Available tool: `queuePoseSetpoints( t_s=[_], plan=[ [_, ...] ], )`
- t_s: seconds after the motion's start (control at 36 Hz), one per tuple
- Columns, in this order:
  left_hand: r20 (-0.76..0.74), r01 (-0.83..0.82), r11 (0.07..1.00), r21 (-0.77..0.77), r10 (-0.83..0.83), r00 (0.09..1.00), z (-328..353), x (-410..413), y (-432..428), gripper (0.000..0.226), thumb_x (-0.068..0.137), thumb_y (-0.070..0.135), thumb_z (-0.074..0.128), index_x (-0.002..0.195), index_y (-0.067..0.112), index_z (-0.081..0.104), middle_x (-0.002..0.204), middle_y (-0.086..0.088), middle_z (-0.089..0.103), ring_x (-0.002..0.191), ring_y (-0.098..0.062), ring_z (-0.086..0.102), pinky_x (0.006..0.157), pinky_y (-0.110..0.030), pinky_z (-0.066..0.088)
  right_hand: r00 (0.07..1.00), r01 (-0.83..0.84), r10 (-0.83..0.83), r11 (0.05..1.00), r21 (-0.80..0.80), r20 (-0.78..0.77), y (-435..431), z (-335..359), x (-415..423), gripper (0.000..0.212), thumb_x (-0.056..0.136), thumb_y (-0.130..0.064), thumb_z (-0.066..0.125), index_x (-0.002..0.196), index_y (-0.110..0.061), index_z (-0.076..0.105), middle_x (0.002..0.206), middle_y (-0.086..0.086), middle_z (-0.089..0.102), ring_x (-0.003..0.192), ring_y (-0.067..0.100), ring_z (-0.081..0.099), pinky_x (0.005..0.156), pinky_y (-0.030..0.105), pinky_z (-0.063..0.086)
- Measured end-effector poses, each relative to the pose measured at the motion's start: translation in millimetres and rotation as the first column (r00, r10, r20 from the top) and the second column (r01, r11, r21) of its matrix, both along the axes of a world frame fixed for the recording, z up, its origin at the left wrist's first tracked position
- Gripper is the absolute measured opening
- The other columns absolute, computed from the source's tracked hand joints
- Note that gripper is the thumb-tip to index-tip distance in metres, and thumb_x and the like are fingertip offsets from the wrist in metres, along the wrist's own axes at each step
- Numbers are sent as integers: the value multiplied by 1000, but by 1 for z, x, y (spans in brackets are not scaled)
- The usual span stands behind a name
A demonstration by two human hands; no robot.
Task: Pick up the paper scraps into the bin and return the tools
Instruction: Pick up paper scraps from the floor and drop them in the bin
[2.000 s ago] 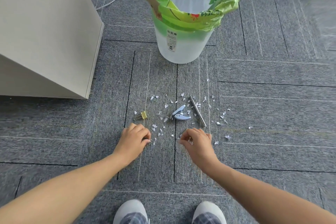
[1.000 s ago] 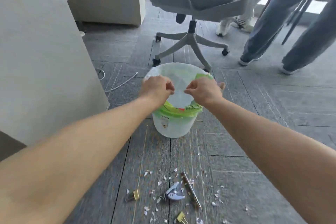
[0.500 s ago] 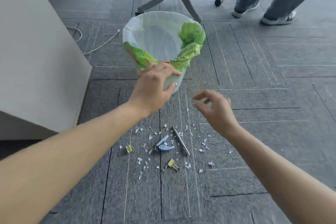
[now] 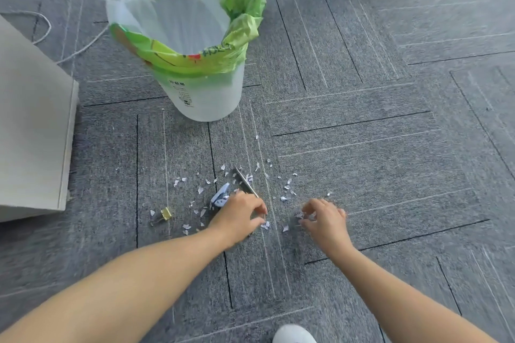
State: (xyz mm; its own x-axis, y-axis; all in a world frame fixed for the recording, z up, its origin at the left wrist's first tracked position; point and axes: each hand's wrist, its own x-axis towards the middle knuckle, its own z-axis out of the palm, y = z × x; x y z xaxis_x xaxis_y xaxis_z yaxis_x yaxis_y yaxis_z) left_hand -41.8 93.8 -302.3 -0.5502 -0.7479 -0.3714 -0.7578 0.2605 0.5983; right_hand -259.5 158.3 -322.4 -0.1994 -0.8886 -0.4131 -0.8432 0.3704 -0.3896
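The left hand (image 4: 241, 217) and right hand (image 4: 324, 220) are pinching closed on paper scraps (image 4: 287, 189) scattered in front of the bin (image 4: 206, 97). Scraps are judged light and flimsy; grip by fingertips.

One head-worn view looks steeply down and forward — onto grey carpet (image 4: 362, 147). It sits close above both forearms.

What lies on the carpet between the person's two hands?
In the head view, a few small white paper scraps lie on the grey carpet between the left hand and the right hand; no tools.
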Motion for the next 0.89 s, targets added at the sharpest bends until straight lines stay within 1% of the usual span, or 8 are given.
queuePoseSetpoints(
  t_s=[0.11, 0.17, 0.22, 0.39, 0.53, 0.61, 0.69, 0.89],
  plan=[
    [40, -58, 998, -11, 58, 997, -11, 2, 11, 14, 86, 35, 67, 97, 27, 64, 93, 13, 62, 93, -5, 51, 98, -27, 42, 1000, 13, -13, 1000, -16, 4, -2, -4, 6, 22, 82, -34, 72, 93, -33, 54, 92, -17, 56, 92, 6, 50, 86, 28, 25],
    [70, -73, 997, -39, 75, 995, -16, 2, 15, 19, 84, 40, 69, 97, 27, 64, 94, 13, 61, 94, -7, 49, 96, -28, 42, 1000, 21, -22, 1000, -18, -1, -3, -5, 6, 19, 84, -31, 71, 91, -32, 54, 90, -16, 57, 91, 8, 51, 85, 28, 26],
    [95, -64, 995, -80, 72, 993, -18, 0, 20, 23, 83, 42, 69, 100, 27, 63, 96, 12, 61, 95, -10, 46, 98, -29, 38, 999, 35, -35, 999, -16, 4, -4, -5, 5, 16, 85, -28, 70, 89, -30, 54, 88, -15, 57, 89, 10, 52, 84, 29, 28],
    [91, -86, 989, -117, 97, 991, -21, -9, 24, 24, 85, 40, 67, 102, 24, 61, 99, 11, 60, 96, -11, 42, 97, -29, 34, 1000, 19, -19, 1000, -10, 18, -5, -6, 6, 15, 88, -23, 66, 81, -29, 55, 82, -14, 56, 84, 10, 51, 84, 29, 26],
    [74, -156, 984, -87, 163, 984, -22, -11, 25, 25, 83, 42, 68, 101, 26, 63, 97, 12, 61, 95, -11, 41, 93, -29, 34, 999, 17, -17, 1000, -9, 30, -3, -6, 6, 11, 88, -19, 66, 84, -26, 59, 84, -14, 58, 85, 10, 53, 90, 30, 30],
    [88, -156, 983, -96, 165, 982, -23, -12, 26, 26, 81, 45, 68, 99, 26, 63, 96, 12, 61, 95, -12, 42, 95, -30, 35, 999, 12, -11, 1000, -7, 30, -3, -5, 7, 6, 89, -19, 65, 87, -24, 62, 87, -13, 59, 87, 9, 53, 89, 28, 28],
    [94, -169, 980, -107, 179, 979, -24, -16, 29, 27, 80, 46, 69, 97, 27, 61, 96, 14, 59, 95, -12, 44, 94, -30, 36, 1000, 1, -1, 1000, -4, 26, -4, -4, 9, 7, 89, -18, 65, 87, -24, 61, 87, -14, 58, 86, 9, 53, 87, 28, 26],
    [104, -252, 960, -122, 265, 959, -27, -22, 39, 24, 83, 46, 65, 103, 33, 63, 101, 17, 62, 97, -9, 45, 92, -31, 36, 998, -2, 0, 1000, 27, 68, -4, -2, 11, 15, 88, -17, 65, 80, -28, 58, 82, -15, 58, 84, 8, 54, 97, 36, 37]
  ],
)
